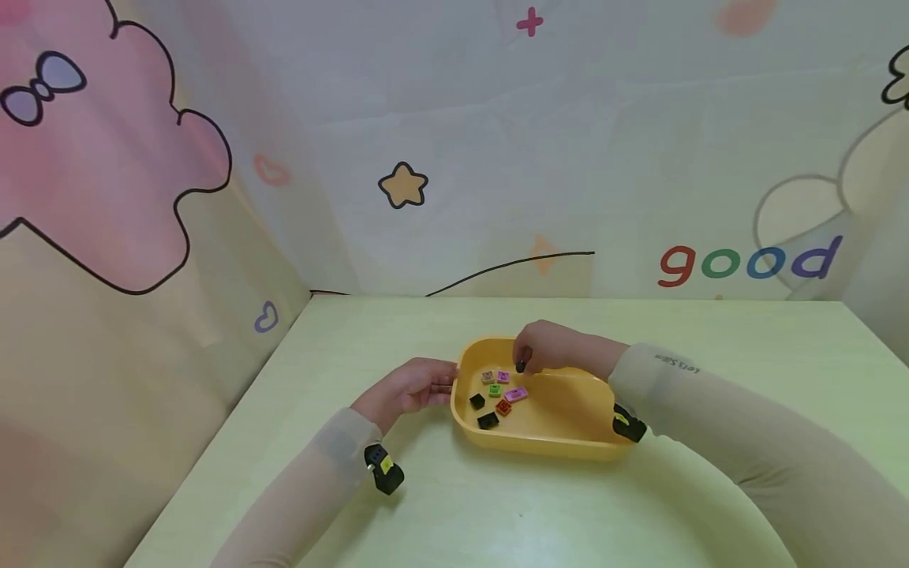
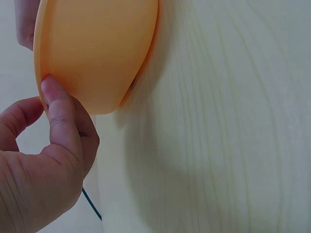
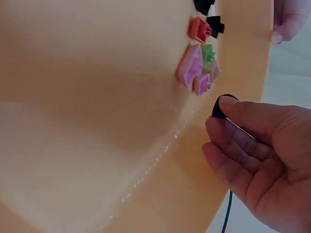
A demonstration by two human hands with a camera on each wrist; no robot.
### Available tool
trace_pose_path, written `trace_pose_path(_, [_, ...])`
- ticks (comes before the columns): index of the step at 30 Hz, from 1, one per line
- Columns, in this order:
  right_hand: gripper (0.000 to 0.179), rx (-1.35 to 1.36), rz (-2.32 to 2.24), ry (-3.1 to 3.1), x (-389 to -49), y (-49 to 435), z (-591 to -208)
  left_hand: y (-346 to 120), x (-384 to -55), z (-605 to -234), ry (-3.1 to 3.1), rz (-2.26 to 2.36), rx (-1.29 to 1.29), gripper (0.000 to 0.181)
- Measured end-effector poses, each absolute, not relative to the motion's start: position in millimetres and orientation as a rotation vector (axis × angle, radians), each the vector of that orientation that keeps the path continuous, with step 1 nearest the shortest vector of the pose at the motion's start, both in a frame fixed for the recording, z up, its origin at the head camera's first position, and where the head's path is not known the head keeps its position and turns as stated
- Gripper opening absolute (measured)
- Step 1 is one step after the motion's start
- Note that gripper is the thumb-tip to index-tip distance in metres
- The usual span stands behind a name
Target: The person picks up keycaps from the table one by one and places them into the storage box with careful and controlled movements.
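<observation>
A yellow tray (image 1: 547,448) stands on the table, its left rim pinched between the thumb and fingers of my left hand (image 1: 415,384). The left wrist view also has this hand (image 2: 53,150) at the tray's wall (image 2: 97,58). Over the tray's far side, my right hand (image 1: 550,347) pinches a small black keycap (image 1: 521,366); the right wrist view has that keycap (image 3: 219,108) between thumb and fingertip. Hollow keycaps lie in the tray's left part: a long pink one (image 3: 191,65), a small pink one (image 3: 202,85), a red one (image 3: 199,30), a green one (image 3: 208,55), a tan one (image 1: 487,378) and black ones (image 1: 488,420).
The light wooden table (image 1: 497,521) extends around the tray. A printed cloth (image 1: 483,142) hangs behind and along the left side. Black devices are strapped at both wrists, the left one (image 1: 384,469) close above the table.
</observation>
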State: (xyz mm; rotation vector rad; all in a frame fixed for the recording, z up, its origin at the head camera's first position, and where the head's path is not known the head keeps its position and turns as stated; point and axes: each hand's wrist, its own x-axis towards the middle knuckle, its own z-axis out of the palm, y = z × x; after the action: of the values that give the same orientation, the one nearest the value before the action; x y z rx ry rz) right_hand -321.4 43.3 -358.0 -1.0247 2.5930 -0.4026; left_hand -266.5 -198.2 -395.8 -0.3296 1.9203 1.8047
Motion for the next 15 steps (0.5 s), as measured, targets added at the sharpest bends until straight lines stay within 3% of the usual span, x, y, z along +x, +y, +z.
trace_pose_path(15, [0.017, -1.036, -0.319, 2.612, -321.7, 31.5, -366.8, -197.9, -265.0, -395.3, 1.922, 1.817, -0.313, 0.041])
